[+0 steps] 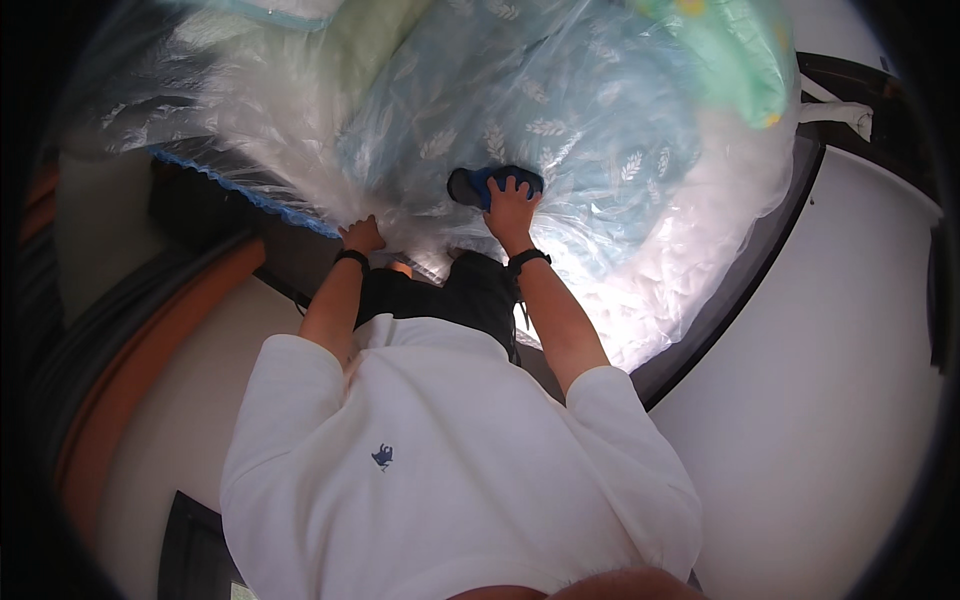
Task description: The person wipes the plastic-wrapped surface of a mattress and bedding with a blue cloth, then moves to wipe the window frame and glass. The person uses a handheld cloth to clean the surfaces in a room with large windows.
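a big clear plastic bag [560, 150] stuffed with bedding fills the upper half of the frame, its long axis running from the upper left down toward the right of centre. inside it shows a blue quilt with a pale leaf print [590, 110], white padding [680, 270] along the lower right side, and a green piece [740, 60] at the top right.

the right hand [512, 205], just above the middle of the frame, lies flat on the bag with fingers spread, pressing a dark blue round thing [490, 183] against the plastic. the left hand [361, 236], a little lower and to the left, is curled on the bag's lower edge; whether it pinches the plastic i cannot tell. both wrists wear dark bands. both forearms come up from a white shirt [440, 470] in the lower middle.

the bag's lower left edge meets a blue frilled trim [240, 190]. its lower right side bulges over a dark curved edge [740, 290], beyond which a pale plain surface [830, 400] spreads across the lower right.
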Demonstrator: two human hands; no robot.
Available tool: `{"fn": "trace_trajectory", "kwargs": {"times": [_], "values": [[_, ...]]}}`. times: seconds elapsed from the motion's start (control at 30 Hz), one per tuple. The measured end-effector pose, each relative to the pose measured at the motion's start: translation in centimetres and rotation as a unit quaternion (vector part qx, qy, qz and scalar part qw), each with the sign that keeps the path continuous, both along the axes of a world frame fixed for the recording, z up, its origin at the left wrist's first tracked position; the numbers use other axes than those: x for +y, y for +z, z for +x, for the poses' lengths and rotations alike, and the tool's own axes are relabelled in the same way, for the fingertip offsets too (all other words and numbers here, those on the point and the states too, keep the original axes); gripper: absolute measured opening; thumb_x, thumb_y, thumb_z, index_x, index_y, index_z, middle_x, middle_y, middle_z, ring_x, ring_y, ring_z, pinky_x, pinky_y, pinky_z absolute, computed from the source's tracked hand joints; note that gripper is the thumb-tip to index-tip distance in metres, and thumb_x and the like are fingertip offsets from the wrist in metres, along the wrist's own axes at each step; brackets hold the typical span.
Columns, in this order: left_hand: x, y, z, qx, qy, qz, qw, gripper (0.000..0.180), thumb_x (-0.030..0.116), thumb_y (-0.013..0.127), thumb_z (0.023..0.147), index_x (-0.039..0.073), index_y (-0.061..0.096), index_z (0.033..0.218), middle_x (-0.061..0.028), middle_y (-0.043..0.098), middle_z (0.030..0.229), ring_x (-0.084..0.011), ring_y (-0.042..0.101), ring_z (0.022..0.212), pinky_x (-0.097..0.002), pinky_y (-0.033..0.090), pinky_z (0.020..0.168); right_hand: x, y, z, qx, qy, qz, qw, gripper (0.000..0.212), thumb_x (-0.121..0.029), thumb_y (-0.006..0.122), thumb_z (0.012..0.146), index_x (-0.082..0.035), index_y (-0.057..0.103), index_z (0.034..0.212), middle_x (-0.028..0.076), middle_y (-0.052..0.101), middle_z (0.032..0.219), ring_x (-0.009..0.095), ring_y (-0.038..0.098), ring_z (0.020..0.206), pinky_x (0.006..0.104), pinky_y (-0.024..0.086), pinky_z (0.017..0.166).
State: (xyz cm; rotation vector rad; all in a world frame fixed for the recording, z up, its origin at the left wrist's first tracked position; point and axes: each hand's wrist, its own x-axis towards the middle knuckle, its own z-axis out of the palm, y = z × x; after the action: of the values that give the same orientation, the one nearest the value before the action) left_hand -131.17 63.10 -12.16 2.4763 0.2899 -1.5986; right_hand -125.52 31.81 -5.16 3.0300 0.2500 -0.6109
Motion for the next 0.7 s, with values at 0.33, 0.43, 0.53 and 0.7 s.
{"fn": "trace_trajectory", "kwargs": {"times": [0.33,0.43,0.53,0.7], "values": [[-1.1,-0.5,1.9,0.033,-0.082,-0.022,0.996,0.057,0.036,0.062,0.086,0.015,0.054,0.138,-0.0176,0.058,0.134,-0.0387,0.053,0.126,-0.0636,0.036,0.102,-8.4,2.2,-5.5,0.078,-0.231,-0.040,0.969,0.068,-0.032,0.076,0.075,-0.025,0.047,0.137,0.013,0.049,0.130,0.041,0.055,0.113,0.0609,0.043,0.091],[-3.5,2.0,3.1,-0.077,-0.320,-0.028,0.944,0.044,0.030,0.062,0.087,0.013,0.062,0.127,-0.0179,0.064,0.119,-0.0380,0.060,0.113,-0.0597,0.042,0.095,-8.6,2.6,-5.2,0.075,-0.286,0.047,0.954,0.065,-0.027,0.071,0.077,-0.022,0.047,0.137,0.016,0.055,0.121,0.042,0.062,0.102,0.0574,0.048,0.087],[-6.1,5.0,5.3,-0.202,-0.262,-0.103,0.938,0.031,0.021,0.063,0.086,0.008,0.066,0.114,-0.0156,0.066,0.103,-0.0367,0.064,0.097,-0.0540,0.048,0.087,-7.3,3.4,-3.5,-0.018,-0.257,0.110,0.960,0.065,-0.025,0.069,0.074,-0.017,0.049,0.136,0.019,0.059,0.106,0.042,0.065,0.091,0.0519,0.053,0.076],[-10.2,6.7,9.0,-0.383,-0.192,-0.142,0.892,0.046,0.007,0.066,0.079,0.006,0.056,0.123,-0.0170,0.058,0.122,-0.0358,0.058,0.112,-0.0484,0.050,0.087,-3.7,4.2,0.4,-0.040,-0.213,0.156,0.964,0.065,-0.024,0.073,0.076,-0.019,0.050,0.136,0.015,0.053,0.122,0.038,0.057,0.110,0.0536,0.047,0.085]]}}
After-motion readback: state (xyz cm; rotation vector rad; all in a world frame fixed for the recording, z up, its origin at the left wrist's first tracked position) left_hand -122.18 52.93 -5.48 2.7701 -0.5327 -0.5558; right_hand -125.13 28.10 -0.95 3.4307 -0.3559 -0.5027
